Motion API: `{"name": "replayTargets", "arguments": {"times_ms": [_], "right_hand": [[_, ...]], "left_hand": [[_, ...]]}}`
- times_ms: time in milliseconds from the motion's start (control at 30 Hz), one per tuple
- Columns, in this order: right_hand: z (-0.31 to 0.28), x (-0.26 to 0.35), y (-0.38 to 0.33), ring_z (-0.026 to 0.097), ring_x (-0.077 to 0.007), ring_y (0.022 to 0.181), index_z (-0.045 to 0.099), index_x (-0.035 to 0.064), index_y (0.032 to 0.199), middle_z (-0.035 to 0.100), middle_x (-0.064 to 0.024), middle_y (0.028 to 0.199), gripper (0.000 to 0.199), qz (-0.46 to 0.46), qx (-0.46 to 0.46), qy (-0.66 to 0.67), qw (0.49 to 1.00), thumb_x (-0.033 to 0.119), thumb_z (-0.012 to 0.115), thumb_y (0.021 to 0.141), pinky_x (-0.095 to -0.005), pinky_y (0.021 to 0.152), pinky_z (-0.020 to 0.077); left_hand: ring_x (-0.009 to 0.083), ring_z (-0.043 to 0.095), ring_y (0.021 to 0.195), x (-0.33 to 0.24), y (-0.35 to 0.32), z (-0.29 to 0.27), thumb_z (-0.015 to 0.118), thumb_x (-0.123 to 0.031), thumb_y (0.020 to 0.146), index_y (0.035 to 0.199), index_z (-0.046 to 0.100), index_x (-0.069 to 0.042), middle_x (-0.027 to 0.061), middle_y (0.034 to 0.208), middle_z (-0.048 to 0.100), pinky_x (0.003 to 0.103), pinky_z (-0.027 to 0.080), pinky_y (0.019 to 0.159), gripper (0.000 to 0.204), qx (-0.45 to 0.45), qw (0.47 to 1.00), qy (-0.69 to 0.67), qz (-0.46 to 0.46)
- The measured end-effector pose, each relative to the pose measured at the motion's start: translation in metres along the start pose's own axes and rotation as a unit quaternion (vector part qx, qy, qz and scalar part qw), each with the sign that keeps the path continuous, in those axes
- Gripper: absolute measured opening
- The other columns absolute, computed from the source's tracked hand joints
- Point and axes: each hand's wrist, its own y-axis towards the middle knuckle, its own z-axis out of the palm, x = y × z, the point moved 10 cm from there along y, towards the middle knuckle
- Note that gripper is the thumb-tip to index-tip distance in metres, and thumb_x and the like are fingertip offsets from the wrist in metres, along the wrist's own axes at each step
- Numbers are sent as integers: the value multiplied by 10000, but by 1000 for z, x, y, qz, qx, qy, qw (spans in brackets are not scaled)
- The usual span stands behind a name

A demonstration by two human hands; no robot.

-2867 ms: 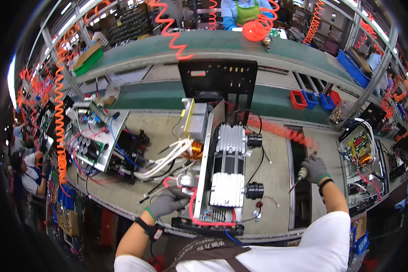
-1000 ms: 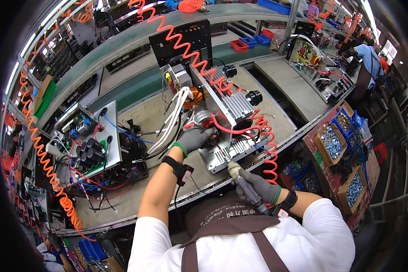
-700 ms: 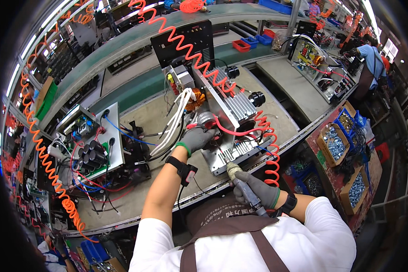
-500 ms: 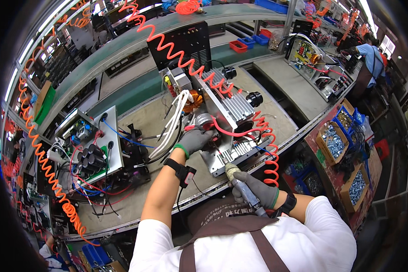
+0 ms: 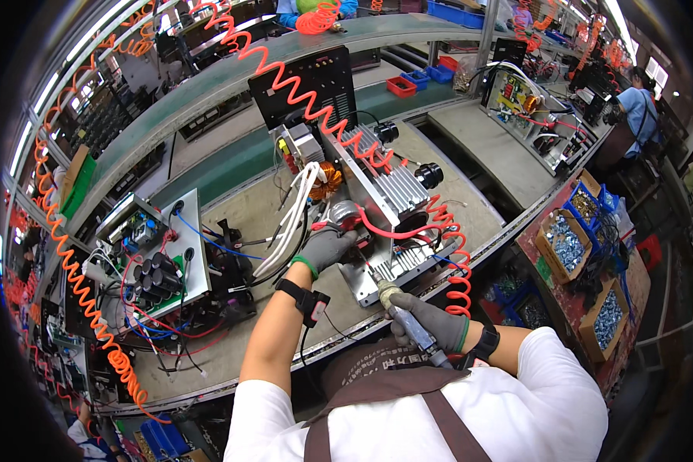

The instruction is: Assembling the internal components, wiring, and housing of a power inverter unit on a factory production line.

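Note:
In my right hand (image 5: 431, 319), gloved in grey, is a power screwdriver (image 5: 412, 323) with a pale collar. Its thin bit points up and left at the finned metal plate (image 5: 396, 269) of the unit; the bit's contact point is too small to make out. My left hand (image 5: 327, 248), in a grey glove with a green cuff, reaches into the unit beside a round silver part (image 5: 343, 213) with red on it. Its fingers are bent and partly hidden, closed around something I cannot make out. White cables (image 5: 289, 223) and a copper-wound coil (image 5: 329, 179) lie just beyond that hand.
A red coiled hose (image 5: 308, 100) hangs across the unit; another coiled hose (image 5: 460, 269) is near my right hand. At left stands an opened circuit assembly (image 5: 162, 266) with black capacitors. Cardboard boxes of screws (image 5: 566, 242) sit on the side bench. A co-worker (image 5: 635, 115) stands far right.
The whole view has shifted slightly. Both hands stay at nearly the same places on the unit, the screwdriver still in my right hand. At the top, a person's blue sleeves show more.

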Motion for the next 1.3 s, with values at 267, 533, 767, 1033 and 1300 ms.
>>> {"name": "replayTargets", "arguments": {"times_ms": [267, 533, 767, 1033, 1300], "right_hand": [[-6, -5, 4, 526, -147, 537, 542, 103, 1008, 554, -34, 644, 392, 16, -4, -9, 1000, 492, 515, 963, -262, 484, 427], [-13, -2, 4, 559, -115, 497, 546, 103, 953, 567, -18, 643, 384, 22, -29, -44, 998, 486, 575, 939, -247, 431, 458], [-12, 5, -4, 573, -131, 550, 571, 95, 930, 588, -27, 665, 418, 23, -50, -108, 993, 513, 560, 936, -255, 484, 456], [-17, 8, -5, 537, -99, 471, 572, 96, 847, 568, -9, 629, 382, 15, -67, -115, 991, 470, 618, 914, -240, 423, 444], [-13, 14, -5, 535, -135, 456, 565, 92, 855, 581, -40, 638, 411, -3, -50, -149, 988, 493, 559, 942, -261, 409, 436]], "left_hand": [[185, 673, 753, 20, 3, 17, 530, -446, 930, 942, 698, -5, 101, 854, 704, 329, 519, 741, 473, -21, 986, -166, -15], [208, 706, 739, 16, 0, 15, 508, -471, 917, 900, 726, -11, 115, 781, 729, 338, 523, 744, 509, -48, 991, -124, -19], [200, 664, 705, 0, -14, 5, 551, -459, 917, 843, 701, 16, 112, 747, 690, 339, 505, 701, 503, -91, 989, -112, -16], [219, 654, 755, 4, -14, 10, 512, -502, 932, 973, 684, 20, 136, 839, 692, 355, 495, 716, 551, -78, 991, -107, -21], [221, 660, 815, 6, -14, 13, 501, -556, 935, 1047, 690, 9, 143, 895, 703, 347, 497, 773, 606, -70, 991, -115, -25]]}}
